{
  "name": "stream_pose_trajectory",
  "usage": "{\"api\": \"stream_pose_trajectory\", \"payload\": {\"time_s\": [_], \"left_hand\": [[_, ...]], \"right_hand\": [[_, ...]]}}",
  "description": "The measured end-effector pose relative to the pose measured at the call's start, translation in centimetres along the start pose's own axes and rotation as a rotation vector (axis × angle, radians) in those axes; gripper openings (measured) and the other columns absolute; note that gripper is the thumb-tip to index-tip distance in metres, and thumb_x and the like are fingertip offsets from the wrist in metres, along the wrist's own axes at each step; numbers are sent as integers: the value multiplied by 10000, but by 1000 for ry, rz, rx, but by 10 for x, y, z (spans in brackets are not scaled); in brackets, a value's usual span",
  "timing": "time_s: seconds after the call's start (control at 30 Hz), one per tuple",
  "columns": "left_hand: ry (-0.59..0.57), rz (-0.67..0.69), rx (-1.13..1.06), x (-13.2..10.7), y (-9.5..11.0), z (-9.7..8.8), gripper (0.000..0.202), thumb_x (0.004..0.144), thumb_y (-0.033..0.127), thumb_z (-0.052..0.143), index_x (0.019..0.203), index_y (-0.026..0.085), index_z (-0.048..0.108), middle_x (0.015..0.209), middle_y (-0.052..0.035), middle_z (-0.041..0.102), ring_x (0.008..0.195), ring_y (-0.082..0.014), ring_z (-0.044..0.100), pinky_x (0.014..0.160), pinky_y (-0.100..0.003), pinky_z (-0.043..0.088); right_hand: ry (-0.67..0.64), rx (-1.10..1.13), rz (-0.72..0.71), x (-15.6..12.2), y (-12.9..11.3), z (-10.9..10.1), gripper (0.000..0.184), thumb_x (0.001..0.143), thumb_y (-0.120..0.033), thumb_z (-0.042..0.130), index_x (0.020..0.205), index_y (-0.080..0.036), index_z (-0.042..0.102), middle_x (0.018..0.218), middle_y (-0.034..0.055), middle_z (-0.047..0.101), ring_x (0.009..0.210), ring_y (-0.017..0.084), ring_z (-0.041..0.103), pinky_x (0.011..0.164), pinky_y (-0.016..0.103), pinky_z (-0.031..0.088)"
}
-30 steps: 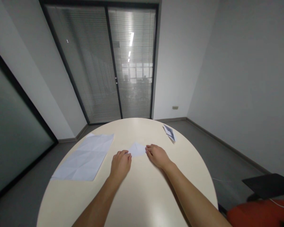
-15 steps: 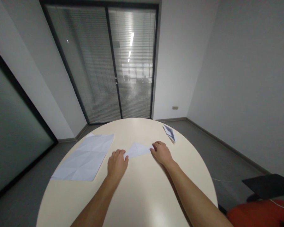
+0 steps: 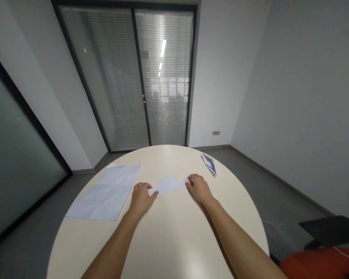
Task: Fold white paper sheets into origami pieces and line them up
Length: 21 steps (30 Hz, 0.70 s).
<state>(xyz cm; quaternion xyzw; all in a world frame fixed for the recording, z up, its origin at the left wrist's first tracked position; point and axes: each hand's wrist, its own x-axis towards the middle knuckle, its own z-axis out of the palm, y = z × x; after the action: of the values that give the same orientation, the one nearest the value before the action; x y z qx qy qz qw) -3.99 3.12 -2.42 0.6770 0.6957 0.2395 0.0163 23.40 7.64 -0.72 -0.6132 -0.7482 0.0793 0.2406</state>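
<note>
The person is sitting at a round cream table [image 3: 174, 240], and both bare hands are working on a small folded paper [image 3: 170, 184] that is lying near the middle of the table, a little toward its far edge. The left hand [image 3: 141, 197] is curling closed on the paper's left tip, pinching it between thumb and fingers, knuckles up. The right hand [image 3: 200, 188] is gripping the paper's right end with its fingertips, its palm facing down, just above the tabletop. The paper is stretching between the two hands, its peak pointing toward the far edge. A large creased sheet [image 3: 106, 192] is lying flat by the left edge, just beside the left hand but not touching it. A smaller folded piece [image 3: 209, 164] is resting at the far right edge, apart from the right hand.
</note>
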Motion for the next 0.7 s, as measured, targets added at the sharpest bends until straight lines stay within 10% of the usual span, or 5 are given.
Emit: {"api": "stream_pose_trajectory", "payload": {"time_s": [0.7], "left_hand": [[-40, -13, 1, -6, 20, -12, 161, 882, 266, 697, 1016, 194, 748, 926, -50, 736, 950, -217, 651, 868, -303, 466]], "right_hand": [[-48, -20, -101, 0, -1, -1, 223, 960, -227, 556, 1035, -194, 764, 1122, 90, 720, 1090, 220, 586, 954, 274, 398]]}}
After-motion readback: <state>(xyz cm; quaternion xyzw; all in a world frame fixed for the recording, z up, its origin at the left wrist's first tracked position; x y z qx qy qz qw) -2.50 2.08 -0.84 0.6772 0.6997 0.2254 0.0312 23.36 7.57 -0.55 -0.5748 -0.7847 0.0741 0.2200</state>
